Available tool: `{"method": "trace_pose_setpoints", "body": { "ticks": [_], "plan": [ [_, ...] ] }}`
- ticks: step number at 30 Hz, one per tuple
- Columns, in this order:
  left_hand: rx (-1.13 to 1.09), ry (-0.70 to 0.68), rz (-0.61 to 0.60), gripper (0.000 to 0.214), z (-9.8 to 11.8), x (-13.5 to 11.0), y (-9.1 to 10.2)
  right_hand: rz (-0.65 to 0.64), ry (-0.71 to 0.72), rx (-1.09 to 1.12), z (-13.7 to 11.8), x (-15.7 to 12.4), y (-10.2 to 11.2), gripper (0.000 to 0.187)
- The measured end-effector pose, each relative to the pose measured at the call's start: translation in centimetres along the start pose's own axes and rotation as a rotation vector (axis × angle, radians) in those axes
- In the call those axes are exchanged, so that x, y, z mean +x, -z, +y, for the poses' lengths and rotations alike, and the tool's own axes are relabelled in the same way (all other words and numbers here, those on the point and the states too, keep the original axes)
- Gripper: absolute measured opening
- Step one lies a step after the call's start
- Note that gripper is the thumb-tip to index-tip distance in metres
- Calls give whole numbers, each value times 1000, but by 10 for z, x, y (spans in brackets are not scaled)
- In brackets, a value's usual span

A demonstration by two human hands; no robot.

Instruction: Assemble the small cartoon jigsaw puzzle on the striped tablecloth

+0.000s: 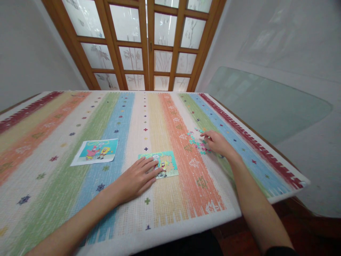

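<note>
- The left hand [140, 174] is lying palm down at the near middle of the table [66, 204], its fingers slightly apart and reaching over the left part of a puzzle [170, 171].
- Those fingers are resting flat on the puzzle rather than gripping it, and they are covering some of its picture.
- The puzzle is lying flat in front of the person, partly filled; a yellow cartoon figure is showing beside the fingertips, and a tan, bare area is showing toward its upper right.
- The right hand [215, 143] is hovering or resting at a scatter of loose pieces [195, 145] to the right of the puzzle, its index finger pointing left over them.
- Whether the right fingers are pinching a piece, I cannot tell; the thumb side is too small and partly hidden.
- The loose pieces, mostly turquoise with some pink, are lying in a small cluster, well apart from the puzzle.
- A picture sheet [99, 151] is lying to the left of the puzzle, showing pink and yellow cartoon figures on turquoise.
- A striped cloth [151, 199] with stars, crosses and trees is covering the table.
- Wooden doors [147, 42] with frosted panes are standing beyond the far edge.
- A pale green panel [269, 103] is showing at the right.
</note>
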State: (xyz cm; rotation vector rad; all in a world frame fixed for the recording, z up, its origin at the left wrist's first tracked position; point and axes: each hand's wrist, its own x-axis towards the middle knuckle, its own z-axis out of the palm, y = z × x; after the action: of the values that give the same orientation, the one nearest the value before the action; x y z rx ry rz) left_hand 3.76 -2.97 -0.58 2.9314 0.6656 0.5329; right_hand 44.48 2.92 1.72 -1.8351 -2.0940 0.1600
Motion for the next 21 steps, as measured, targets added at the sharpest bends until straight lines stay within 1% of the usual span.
{"method": "trace_pose_setpoints", "body": {
  "ticks": [3, 8, 10, 17, 21],
  "plan": [
    [9, -1, -13, 39, 0, 0, 1, -6, -18, -2, 0, -1, 5, 34],
    [46, -8, -42, 40, -1, 0, 0, -44, -164, -56, -2, -2, 15, 31],
    [43, -9, -39, 40, -1, -1, 0, -95, -191, -76, -3, -2, 18, 28],
    [56, -13, -38, 41, -2, -1, -1, -318, -220, -109, -1, -3, 23, 21],
    [60, -18, -29, 41, -2, -1, -1, -364, -232, -129, -4, -4, 25, 22]
  ]
}}
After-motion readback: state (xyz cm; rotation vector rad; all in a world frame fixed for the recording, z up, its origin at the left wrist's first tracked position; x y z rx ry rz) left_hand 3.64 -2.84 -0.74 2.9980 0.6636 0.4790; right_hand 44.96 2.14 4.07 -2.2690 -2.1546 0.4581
